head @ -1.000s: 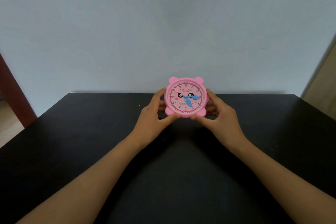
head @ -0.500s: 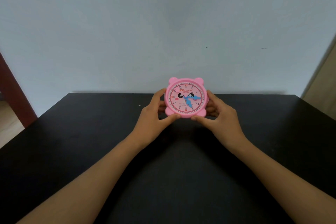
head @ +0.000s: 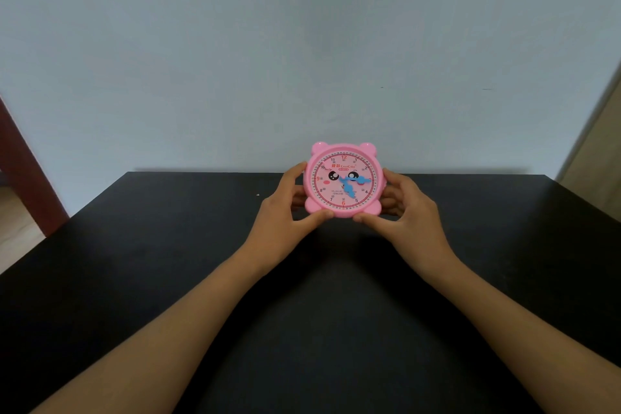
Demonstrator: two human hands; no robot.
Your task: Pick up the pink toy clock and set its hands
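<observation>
The pink toy clock (head: pixel 337 188) stands upright with its face toward me, near the far edge of the black table (head: pixel 151 245). It has two small ears on top, a cartoon face, and two blue hands (head: pixel 351 185) pointing roughly toward 3 and 5. My left hand (head: pixel 285 212) grips its left side, thumb under the lower edge. My right hand (head: pixel 410 208) grips its right side the same way, fingers behind the case. Whether the clock's feet touch the table I cannot tell.
A pale blue wall rises right behind the table. A dark red wooden post (head: pixel 23 171) stands at the left, a beige panel (head: pixel 598 158) at the right. Both my forearms stretch across the table's middle.
</observation>
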